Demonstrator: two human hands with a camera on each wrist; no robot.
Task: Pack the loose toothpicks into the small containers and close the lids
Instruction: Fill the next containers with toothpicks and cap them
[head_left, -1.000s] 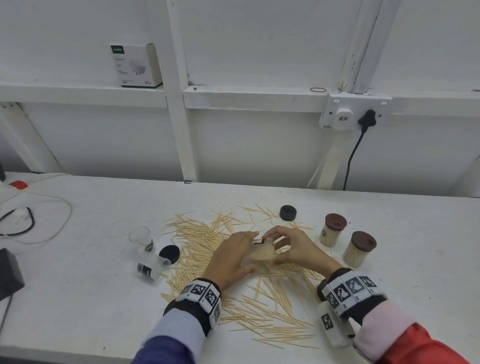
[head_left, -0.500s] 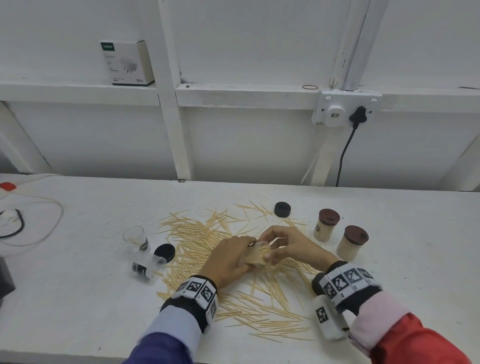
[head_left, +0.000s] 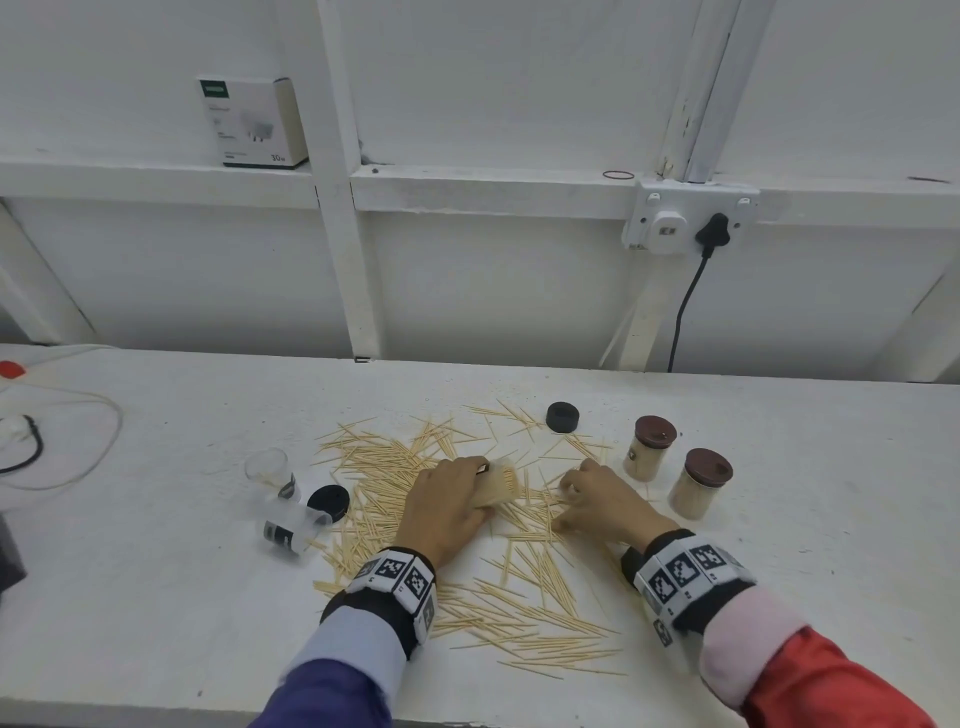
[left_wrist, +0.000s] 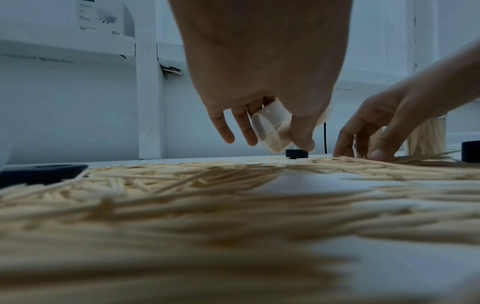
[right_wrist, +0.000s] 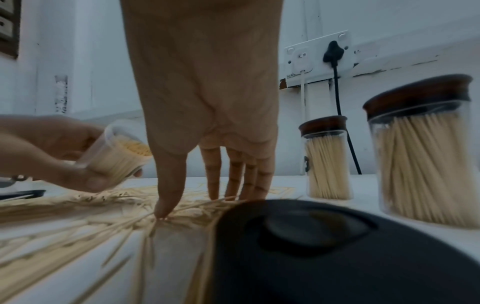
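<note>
Left grip (head_left: 447, 506) clasps a tilted clear container (head_left: 497, 484) packed with toothpicks; right grip (head_left: 597, 501) presses straight fingers (right_wrist: 235, 174) onto loose toothpicks (head_left: 530, 618) strewn across the counter (head_left: 156, 597). Shelf box (head_left: 253, 122) reads "30w".

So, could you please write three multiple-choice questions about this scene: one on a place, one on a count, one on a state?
1. Where does the boxed charger stand?
A. on the wall ledge
B. on the table
C. beside the socket

2. How many jars with brown lids stand at the right?
A. one
B. two
C. four

3. How is the container in the left hand?
A. capped and upright
B. empty and lying down
C. open, tilted, full of toothpicks

Answers:
1. A, it sits on the ledge above the table.
2. B, one jar and another jar.
3. C, its open mouth shows toothpick ends.
</note>
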